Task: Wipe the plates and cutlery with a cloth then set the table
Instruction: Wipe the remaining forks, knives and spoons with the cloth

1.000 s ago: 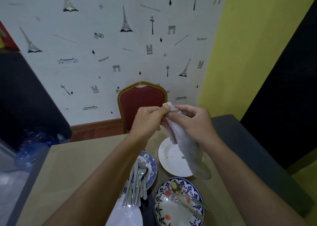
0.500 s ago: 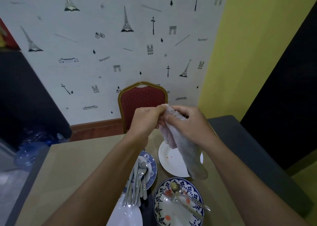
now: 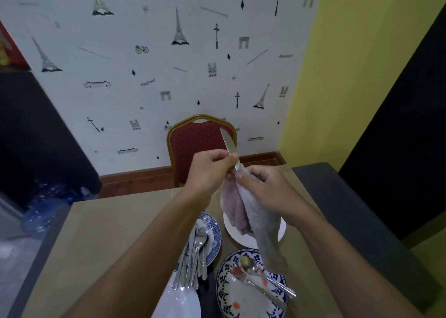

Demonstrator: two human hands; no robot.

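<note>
Step in hand: wiping the knife (image 3: 227, 142), blade up, above the far middle of the tabletop (image 3: 108, 233).
Left hand (image 3: 210, 168): fingers pinch the knife below the blade.
Right hand (image 3: 268, 189): fingers grip the cloth (image 3: 251, 221) round the knife's lower part; the rest hangs over the white plate (image 3: 239, 240).
Left to wipe, likely: the cutlery pile (image 3: 195, 257) on the small blue plate (image 3: 213, 233), and the spoon (image 3: 248, 262) and fork (image 3: 241, 276) on the near patterned plate (image 3: 241, 300), which shows orange flecks.
Setting: not begun; plates sit crowded together.
Progress: early.
</note>
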